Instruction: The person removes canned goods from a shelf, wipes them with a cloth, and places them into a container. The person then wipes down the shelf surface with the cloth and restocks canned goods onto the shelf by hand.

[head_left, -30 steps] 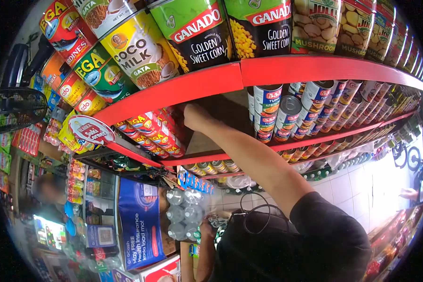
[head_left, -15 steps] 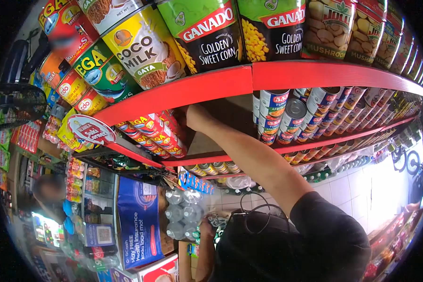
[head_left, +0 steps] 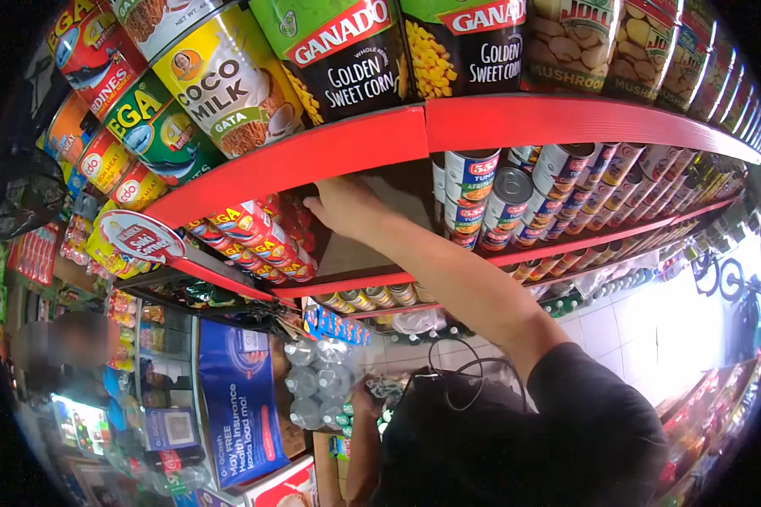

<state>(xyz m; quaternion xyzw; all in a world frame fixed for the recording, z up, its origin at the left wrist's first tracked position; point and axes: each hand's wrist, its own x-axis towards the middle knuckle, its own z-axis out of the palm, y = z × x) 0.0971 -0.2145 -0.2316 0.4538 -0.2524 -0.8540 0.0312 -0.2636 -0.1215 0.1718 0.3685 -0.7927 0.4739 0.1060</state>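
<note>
My right hand (head_left: pixel 340 208) reaches up into a gap on the second red shelf (head_left: pixel 355 275), under the upper shelf edge (head_left: pixel 414 135). Its fingertips lie against stacked red Mega sardine cans (head_left: pixel 266 241) on the left. Stacked 555 tuna cans (head_left: pixel 469 194) stand to its right. The palm is hidden, so what it holds is unclear. My left hand (head_left: pixel 364 404) is low by my black shirt, beside a wrapped pack of water bottles (head_left: pixel 317 384). Small greenish items at its fingers are too blurred to identify.
Big Ganado sweet corn cans (head_left: pixel 347 51) and a coco milk can (head_left: pixel 224 80) stand on the top shelf. A blue poster (head_left: pixel 237 397) hangs on a counter at the lower left, where another person (head_left: pixel 59 346) stands. White floor tiles (head_left: pixel 626 329) run along the aisle to the right.
My right hand has drawn back from deep in the shelf gap toward its front edge and left, onto the red sardine cans. The view shifted slightly. My left hand stays low.
</note>
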